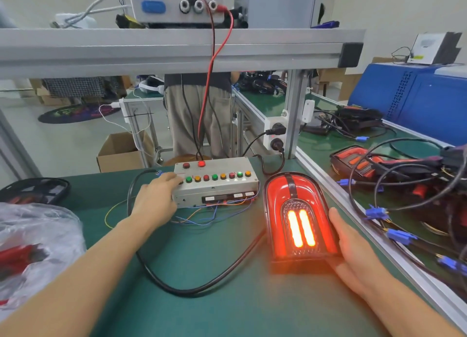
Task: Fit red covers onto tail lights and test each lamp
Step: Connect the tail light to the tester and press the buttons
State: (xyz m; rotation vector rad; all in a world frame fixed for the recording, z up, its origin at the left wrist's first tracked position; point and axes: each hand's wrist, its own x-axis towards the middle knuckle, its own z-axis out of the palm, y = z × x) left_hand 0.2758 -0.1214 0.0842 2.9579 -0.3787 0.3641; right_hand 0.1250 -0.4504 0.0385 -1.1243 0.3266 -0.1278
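Observation:
A red arch-shaped tail light [298, 213] stands on the green bench, its two inner bars glowing orange. My right hand [353, 245] holds it by its right edge and lower corner, fingers laid along the side. My left hand [156, 197] rests on the left end of the grey test box [217, 185], with a finger pressing a button in the row of coloured buttons. A black cable [182, 283] loops across the bench from near the box toward the lamp.
A plastic bag [32, 243] with red parts lies at the left, a dark lamp housing [35, 190] behind it. Several tail lights with tangled leads [394, 175] crowd the right bench. A power supply [177, 3] sits overhead; a person stands beyond.

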